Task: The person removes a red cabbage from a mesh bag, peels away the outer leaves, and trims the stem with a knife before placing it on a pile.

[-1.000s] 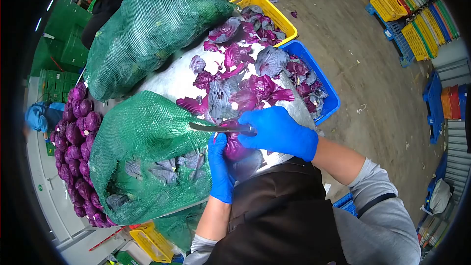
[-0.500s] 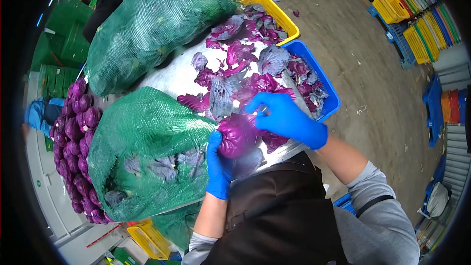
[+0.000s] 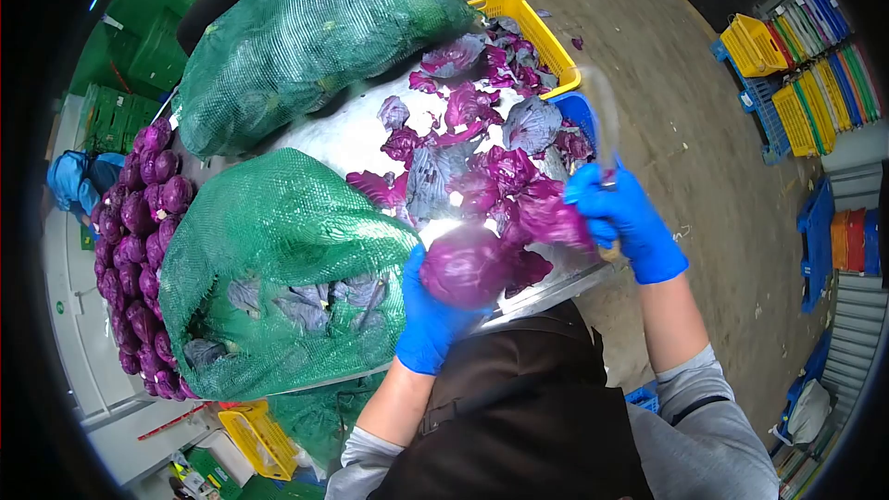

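Cabbage [image 3: 466, 267] now sitting cupped in left hand [image 3: 428, 315], fingers wrapping under it, at worktop [image 3: 347, 139] edge beside green net sack [image 3: 269, 268]. Right hand [image 3: 622, 219], earlier picking at cabbage, now swinging away right of it, fingers closing round knife [image 3: 604, 125] and peeled leaf [image 3: 554, 218].

Motion-blurred knife blade [image 3: 604, 120]

shiny metal table [image 3: 344, 141], green mesh sack [image 3: 278, 259]
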Demonstrator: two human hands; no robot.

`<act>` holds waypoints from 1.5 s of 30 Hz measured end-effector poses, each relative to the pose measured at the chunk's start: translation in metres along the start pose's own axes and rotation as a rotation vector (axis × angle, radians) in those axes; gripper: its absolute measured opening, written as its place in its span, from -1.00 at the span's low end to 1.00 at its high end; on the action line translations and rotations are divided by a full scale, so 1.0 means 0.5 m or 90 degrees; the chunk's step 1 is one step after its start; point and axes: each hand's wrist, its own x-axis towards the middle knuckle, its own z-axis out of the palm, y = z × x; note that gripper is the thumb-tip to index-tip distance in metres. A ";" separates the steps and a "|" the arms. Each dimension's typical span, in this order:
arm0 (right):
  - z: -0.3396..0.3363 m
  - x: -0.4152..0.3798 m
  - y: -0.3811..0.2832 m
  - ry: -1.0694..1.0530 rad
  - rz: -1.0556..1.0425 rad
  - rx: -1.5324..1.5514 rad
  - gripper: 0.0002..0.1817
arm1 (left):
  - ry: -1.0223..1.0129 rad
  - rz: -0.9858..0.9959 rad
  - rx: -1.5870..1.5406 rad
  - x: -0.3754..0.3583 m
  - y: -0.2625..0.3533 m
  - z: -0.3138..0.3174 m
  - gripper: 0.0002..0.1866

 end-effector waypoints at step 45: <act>0.182 0.084 0.319 -0.038 0.313 0.034 -0.69 | 0.080 0.482 0.527 -0.129 0.116 0.022 0.07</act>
